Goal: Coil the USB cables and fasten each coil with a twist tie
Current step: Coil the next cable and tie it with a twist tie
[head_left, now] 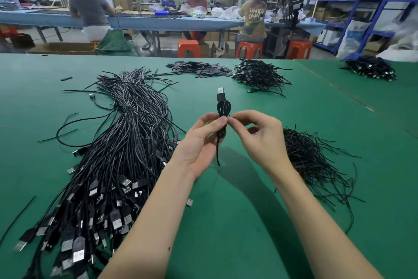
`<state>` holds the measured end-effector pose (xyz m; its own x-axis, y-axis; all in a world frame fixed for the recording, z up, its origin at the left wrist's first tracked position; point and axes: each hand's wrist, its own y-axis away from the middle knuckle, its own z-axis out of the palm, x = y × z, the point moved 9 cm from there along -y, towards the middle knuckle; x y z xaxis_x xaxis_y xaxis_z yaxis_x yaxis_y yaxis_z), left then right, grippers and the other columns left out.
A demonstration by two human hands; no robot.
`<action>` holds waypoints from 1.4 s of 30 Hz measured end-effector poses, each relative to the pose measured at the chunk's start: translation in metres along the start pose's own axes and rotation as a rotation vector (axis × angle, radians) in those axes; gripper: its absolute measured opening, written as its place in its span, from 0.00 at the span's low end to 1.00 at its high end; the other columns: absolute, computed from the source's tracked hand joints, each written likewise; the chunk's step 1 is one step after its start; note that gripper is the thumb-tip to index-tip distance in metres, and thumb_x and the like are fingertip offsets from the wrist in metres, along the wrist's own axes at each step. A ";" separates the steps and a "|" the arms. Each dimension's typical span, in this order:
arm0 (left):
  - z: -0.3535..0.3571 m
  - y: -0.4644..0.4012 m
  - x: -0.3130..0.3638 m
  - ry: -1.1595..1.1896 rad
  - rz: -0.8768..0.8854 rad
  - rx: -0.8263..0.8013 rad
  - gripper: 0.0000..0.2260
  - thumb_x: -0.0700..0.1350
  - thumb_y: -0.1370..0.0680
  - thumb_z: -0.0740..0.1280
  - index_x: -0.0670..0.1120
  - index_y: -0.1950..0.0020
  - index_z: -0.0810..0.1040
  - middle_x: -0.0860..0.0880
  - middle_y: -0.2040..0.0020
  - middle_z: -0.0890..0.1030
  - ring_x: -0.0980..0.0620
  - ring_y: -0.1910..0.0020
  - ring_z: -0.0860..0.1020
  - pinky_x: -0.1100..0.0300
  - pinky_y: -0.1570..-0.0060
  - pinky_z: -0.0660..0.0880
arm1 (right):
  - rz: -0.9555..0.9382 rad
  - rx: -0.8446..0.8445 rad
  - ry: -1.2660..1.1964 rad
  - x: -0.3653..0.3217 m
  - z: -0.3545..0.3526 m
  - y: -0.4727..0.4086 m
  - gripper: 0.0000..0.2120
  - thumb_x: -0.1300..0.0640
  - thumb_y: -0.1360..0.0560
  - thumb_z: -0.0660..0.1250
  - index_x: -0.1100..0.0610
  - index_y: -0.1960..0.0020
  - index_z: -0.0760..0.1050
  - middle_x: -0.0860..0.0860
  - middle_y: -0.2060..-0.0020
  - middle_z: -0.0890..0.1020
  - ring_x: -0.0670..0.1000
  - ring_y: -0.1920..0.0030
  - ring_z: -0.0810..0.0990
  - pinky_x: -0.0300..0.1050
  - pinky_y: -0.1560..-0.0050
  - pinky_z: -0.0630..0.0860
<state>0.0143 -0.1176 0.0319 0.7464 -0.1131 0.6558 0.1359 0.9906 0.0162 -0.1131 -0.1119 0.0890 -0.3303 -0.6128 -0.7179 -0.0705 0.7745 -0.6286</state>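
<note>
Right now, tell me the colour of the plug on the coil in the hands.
Black body with a silver metal tip, on the plug; seen in the head view.

Upright black coiled USB cable [222, 118]

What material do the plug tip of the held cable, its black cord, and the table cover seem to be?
Plug tip: bare metal, likely steel; it looks silvery and catches the light.
Black cord, gripped by the left hand and right hand: matte rubbery plastic; it bends into tight loops.
Table cover: green, matte, perhaps a rubber mat; a seam shows at the right.
</note>
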 end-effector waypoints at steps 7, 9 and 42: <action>0.002 0.002 0.016 -0.315 0.124 -0.091 0.15 0.39 0.32 0.74 0.43 0.47 0.78 0.50 0.57 0.84 0.55 0.59 0.81 0.65 0.55 0.77 | 1.005 -0.314 -1.037 0.038 0.047 0.036 0.06 0.59 0.33 0.75 0.60 0.60 0.79 0.50 0.66 0.77 0.42 0.72 0.73 0.29 0.77 0.69; 0.003 0.003 0.010 -0.351 0.048 -0.111 0.17 0.41 0.31 0.74 0.43 0.43 0.78 0.48 0.55 0.84 0.54 0.58 0.80 0.64 0.53 0.76 | 0.820 -0.327 -0.751 0.036 0.033 0.026 0.04 0.56 0.28 0.74 0.57 0.59 0.81 0.48 0.65 0.80 0.42 0.72 0.73 0.31 0.75 0.68; -0.010 0.004 0.023 -0.256 0.061 0.027 0.05 0.42 0.32 0.75 0.49 0.58 0.84 0.50 0.61 0.80 0.54 0.63 0.77 0.60 0.56 0.71 | 0.101 -0.181 0.161 -0.009 -0.001 -0.003 0.17 0.53 0.28 0.78 0.43 0.42 0.79 0.41 0.52 0.84 0.44 0.68 0.80 0.30 0.63 0.71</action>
<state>0.0391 -0.1174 0.0394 0.5631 -0.0338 0.8257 0.0761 0.9970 -0.0111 -0.1111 -0.1082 0.0980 -0.4889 -0.5093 -0.7082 -0.1924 0.8549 -0.4819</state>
